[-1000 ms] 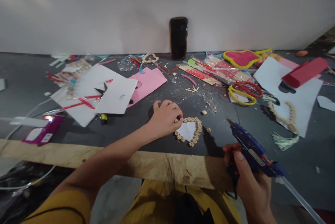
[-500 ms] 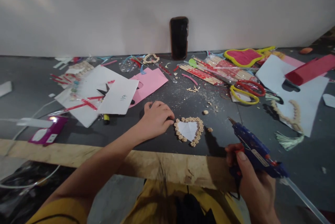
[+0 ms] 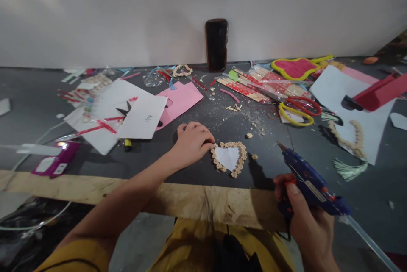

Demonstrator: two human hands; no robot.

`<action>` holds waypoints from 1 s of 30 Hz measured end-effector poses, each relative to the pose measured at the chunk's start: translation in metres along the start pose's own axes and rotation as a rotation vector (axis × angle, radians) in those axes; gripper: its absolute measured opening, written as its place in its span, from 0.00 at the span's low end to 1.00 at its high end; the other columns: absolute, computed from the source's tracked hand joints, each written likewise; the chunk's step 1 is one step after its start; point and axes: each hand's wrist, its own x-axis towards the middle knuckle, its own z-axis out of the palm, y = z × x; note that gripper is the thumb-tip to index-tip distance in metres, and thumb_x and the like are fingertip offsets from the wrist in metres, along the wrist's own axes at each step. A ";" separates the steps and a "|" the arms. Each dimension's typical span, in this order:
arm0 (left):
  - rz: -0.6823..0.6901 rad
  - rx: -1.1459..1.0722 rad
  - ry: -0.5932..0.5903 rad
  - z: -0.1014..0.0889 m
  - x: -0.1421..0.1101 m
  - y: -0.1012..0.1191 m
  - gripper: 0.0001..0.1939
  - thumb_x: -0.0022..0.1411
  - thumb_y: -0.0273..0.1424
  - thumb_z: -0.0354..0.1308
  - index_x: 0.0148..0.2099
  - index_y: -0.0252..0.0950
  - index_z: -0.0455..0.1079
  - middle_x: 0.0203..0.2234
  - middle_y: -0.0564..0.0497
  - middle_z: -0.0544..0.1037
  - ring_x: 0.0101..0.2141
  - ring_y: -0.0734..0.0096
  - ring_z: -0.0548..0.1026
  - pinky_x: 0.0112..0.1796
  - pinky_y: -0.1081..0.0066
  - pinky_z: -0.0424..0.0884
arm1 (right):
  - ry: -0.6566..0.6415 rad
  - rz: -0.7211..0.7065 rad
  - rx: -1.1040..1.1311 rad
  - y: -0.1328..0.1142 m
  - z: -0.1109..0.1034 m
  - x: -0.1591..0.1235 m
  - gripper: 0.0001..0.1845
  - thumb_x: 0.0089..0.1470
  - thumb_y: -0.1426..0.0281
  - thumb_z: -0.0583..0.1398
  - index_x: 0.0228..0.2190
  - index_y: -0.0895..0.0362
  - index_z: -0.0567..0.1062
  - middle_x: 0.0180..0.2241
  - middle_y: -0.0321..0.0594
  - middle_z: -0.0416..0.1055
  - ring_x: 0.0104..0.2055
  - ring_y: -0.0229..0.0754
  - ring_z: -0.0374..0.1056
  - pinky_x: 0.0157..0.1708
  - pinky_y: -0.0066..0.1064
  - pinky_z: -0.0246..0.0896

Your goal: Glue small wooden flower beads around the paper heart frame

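A heart-shaped border of small tan pieces (image 3: 242, 155) lies on the dark tabletop around a white paper heart (image 3: 227, 158). My left hand (image 3: 194, 142) rests at its left side, fingers curled and thumb and index tips closed at the edge of the tan pieces. In my right hand (image 3: 305, 217) is a blue hot glue gun (image 3: 310, 183), its fingers wrapped round the handle by the red trigger. The nozzle points up and left, right of the heart and apart from it. A clear glue stick (image 3: 369, 238) sticks out of the back.
Loose tan pieces (image 3: 249, 135) and crumbs lie beyond the heart. Scissors with red and yellow handles (image 3: 297, 113), packaged sticks (image 3: 244, 89) and pink paper (image 3: 181, 99) lie farther back. A phone (image 3: 216, 45) leans on the wall. White paper sheets (image 3: 143, 115) lie left.
My left hand has moved slightly right, and its fingertips now meet the heart's left edge. My right hand holds the glue gun almost still.
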 end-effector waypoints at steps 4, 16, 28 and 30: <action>0.048 -0.019 -0.014 0.001 0.001 -0.003 0.08 0.66 0.35 0.54 0.40 0.45 0.76 0.43 0.54 0.77 0.51 0.59 0.65 0.52 0.53 0.54 | 0.004 0.007 0.024 -0.001 0.001 0.000 0.14 0.54 0.57 0.62 0.32 0.55 0.74 0.31 0.40 0.74 0.26 0.37 0.66 0.25 0.30 0.62; 0.076 -0.048 0.015 0.006 0.006 -0.006 0.09 0.67 0.34 0.54 0.39 0.46 0.77 0.46 0.54 0.75 0.53 0.61 0.63 0.55 0.54 0.51 | 0.013 0.008 0.020 -0.001 0.002 -0.001 0.15 0.53 0.56 0.62 0.32 0.55 0.75 0.29 0.39 0.74 0.25 0.38 0.67 0.22 0.29 0.60; 0.069 -0.071 0.017 0.010 0.006 -0.007 0.14 0.68 0.30 0.48 0.44 0.45 0.76 0.47 0.53 0.75 0.54 0.61 0.63 0.56 0.54 0.52 | -0.002 0.001 -0.027 0.002 -0.001 -0.001 0.15 0.55 0.56 0.61 0.33 0.55 0.75 0.30 0.41 0.74 0.26 0.38 0.66 0.23 0.30 0.61; 0.085 -0.075 0.029 0.012 0.005 -0.006 0.15 0.68 0.29 0.47 0.47 0.45 0.75 0.48 0.52 0.75 0.54 0.61 0.63 0.56 0.54 0.53 | -0.002 0.004 -0.053 0.001 0.000 -0.001 0.16 0.55 0.55 0.61 0.33 0.56 0.75 0.30 0.41 0.75 0.26 0.38 0.66 0.24 0.30 0.62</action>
